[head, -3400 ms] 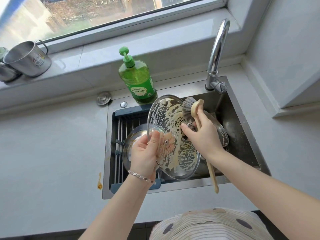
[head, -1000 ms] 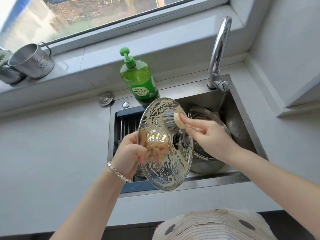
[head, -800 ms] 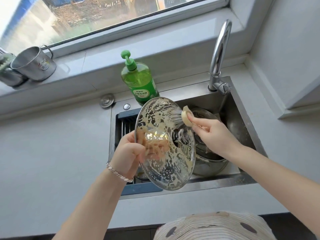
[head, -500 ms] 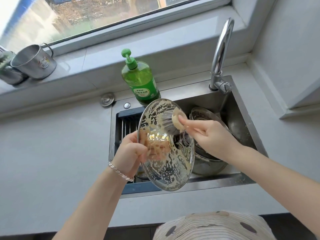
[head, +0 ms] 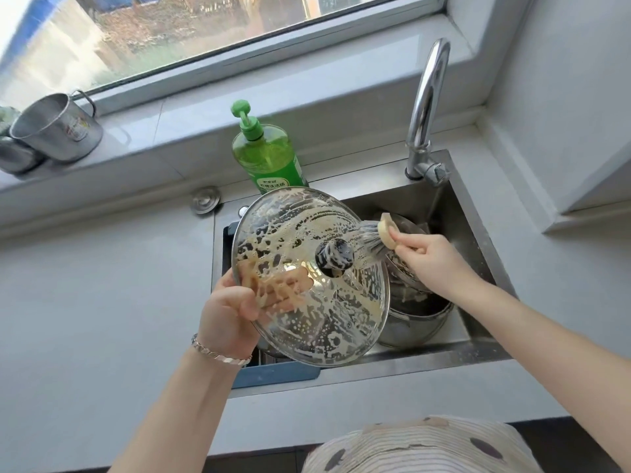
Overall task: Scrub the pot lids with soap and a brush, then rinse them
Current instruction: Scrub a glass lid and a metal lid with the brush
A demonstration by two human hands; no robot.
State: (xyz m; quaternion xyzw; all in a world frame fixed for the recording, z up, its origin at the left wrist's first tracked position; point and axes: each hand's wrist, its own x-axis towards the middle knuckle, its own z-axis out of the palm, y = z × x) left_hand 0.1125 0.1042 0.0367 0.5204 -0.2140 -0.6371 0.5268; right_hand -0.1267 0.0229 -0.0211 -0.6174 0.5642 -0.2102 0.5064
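On the window sill (head: pixel 143 131) at the far left a steel mug (head: pixel 56 128) sits tilted against a second metal vessel (head: pixel 15 158) (only part of that one shows). Further along, a round metal sink plug (head: pixel 206 200) rests on the grey counter (head: pixel 102 302), near the sink's back left corner. The left hand (head: pixel 228 308), a silver bracelet (head: pixel 218 353) at its wrist, grips the glass pot lid (head: pixel 310 302) by its lower left rim. The thumb is curled over the upper face and the fingers are pressed against the underside, visible through the glass.

The lid is held tilted above the left half of the sink (head: pixel 474 233), knob side up, streaked and spotted all over with yellowish foam. Its dark knob (head: pixel 334 257) is lathered too. Below it the edge of a blue drain rack (head: pixel 276 373) lies across the sink's front. Behind the lid's top edge stands a green pump bottle of dish soap (head: pixel 266 155).

Right of the knob, the bristles of the wooden dish brush (head: pixel 375 235) press on the glass. The right hand (head: pixel 433 257) curls round the brush just behind its head, fingers pinching the wood; the handle is hidden. Under that wrist a steel pot (head: pixel 416 322) sits in the basin, with more metalware in it that I cannot make out. The chrome faucet (head: pixel 426 107) rises at the back right corner.
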